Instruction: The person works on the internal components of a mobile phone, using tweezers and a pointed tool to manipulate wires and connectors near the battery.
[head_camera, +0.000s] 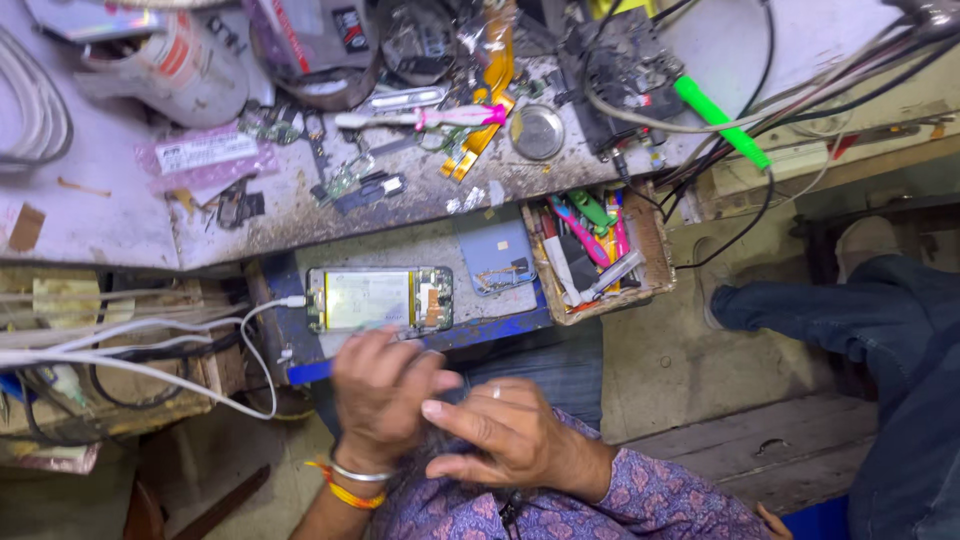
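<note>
We see an opened smartphone with its back removed, pale battery and green circuit board exposed (380, 299), lying flat on a blue pull-out shelf (300, 345) under the grey workbench (90, 220). A white cable (255, 340) plugs into the phone's left end. Just below the phone, our left hand (385, 395), wearing a silver bangle and orange thread at the wrist, hovers blurred with fingers curled; its fingertips sit just beside the phone's lower edge, and we cannot tell whether they touch it or grip anything. Our right hand (500, 430), ringed, lies below and right of the phone, fingers (450, 412) half-bent against the left hand, apparently pinching something dark between them. Right of the phone lie a blue-grey back cover (495, 255) and a wooden tray of tools (600, 255).
</note>
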